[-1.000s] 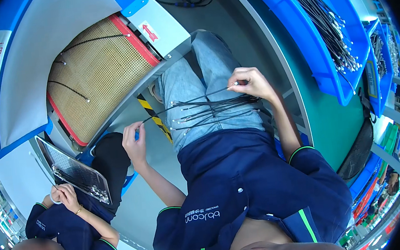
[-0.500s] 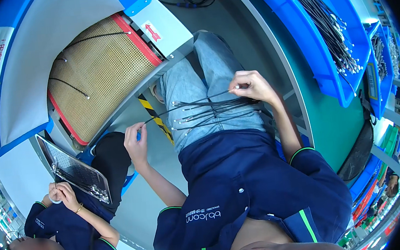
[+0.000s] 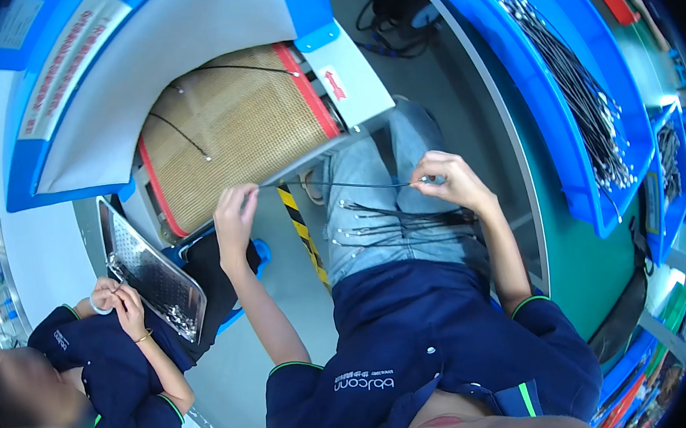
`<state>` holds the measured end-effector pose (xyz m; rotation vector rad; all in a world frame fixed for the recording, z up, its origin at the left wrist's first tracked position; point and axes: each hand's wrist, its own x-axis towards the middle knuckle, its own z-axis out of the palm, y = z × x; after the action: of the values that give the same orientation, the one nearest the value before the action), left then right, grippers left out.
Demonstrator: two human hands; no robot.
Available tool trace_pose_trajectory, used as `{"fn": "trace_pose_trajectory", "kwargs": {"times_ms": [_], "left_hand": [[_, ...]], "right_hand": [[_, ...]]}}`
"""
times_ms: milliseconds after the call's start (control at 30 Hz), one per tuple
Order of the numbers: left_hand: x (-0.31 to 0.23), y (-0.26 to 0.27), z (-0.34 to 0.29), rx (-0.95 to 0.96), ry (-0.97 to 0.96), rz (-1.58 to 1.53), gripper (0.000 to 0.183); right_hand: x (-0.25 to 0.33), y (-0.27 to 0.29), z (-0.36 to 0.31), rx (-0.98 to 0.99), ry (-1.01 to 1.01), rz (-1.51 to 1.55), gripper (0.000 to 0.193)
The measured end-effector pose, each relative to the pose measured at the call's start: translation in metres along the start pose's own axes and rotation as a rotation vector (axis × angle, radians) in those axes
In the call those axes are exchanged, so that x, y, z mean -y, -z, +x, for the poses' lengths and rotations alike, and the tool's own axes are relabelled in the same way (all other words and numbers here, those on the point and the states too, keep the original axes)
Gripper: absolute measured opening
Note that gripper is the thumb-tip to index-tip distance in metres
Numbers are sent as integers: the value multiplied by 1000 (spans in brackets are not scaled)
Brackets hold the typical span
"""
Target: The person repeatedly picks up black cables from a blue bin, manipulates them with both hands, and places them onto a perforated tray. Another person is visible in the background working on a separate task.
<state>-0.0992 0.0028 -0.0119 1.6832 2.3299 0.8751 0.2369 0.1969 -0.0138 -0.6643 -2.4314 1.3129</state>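
A thin black cable (image 3: pixel 361 184) is stretched in front of me, above my thighs. My left hand (image 3: pixel 237 224) pinches its left end, and my right hand (image 3: pixel 453 181) has the other end, with a small pale connector, between thumb and fingers. Across my jeans lie several more black cables (image 3: pixel 410 222) with light-coloured tips, below the stretched one. Ahead on the left, a few black cables (image 3: pixel 178 132) rest apart on the tan mesh belt (image 3: pixel 252 124) of a blue and white machine.
On the right, a blue bin (image 3: pixel 545 124) holding many black cables stands on a green bench (image 3: pixel 571 266); a second blue bin (image 3: pixel 664 183) is beyond it. At left, a co-worker (image 3: pixel 127 375) sits with a metal tray (image 3: pixel 150 265) of cables. A bag leans by the bench.
My left hand has risen toward the machine, carrying its end of the cable from low on the left up to near level with the right. The view has shifted, so the surroundings appear lower and further right.
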Motion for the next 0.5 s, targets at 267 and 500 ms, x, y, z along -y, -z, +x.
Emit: {"fn": "trace_pose_trajectory", "kwargs": {"times_ms": [267, 500], "left_hand": [[73, 25, 105, -32, -83, 34, 16], [122, 24, 150, 16, -49, 40, 17]], "right_hand": [[15, -40, 75, -160, 200, -140, 9], [13, -78, 122, -477, 176, -215, 11]]}}
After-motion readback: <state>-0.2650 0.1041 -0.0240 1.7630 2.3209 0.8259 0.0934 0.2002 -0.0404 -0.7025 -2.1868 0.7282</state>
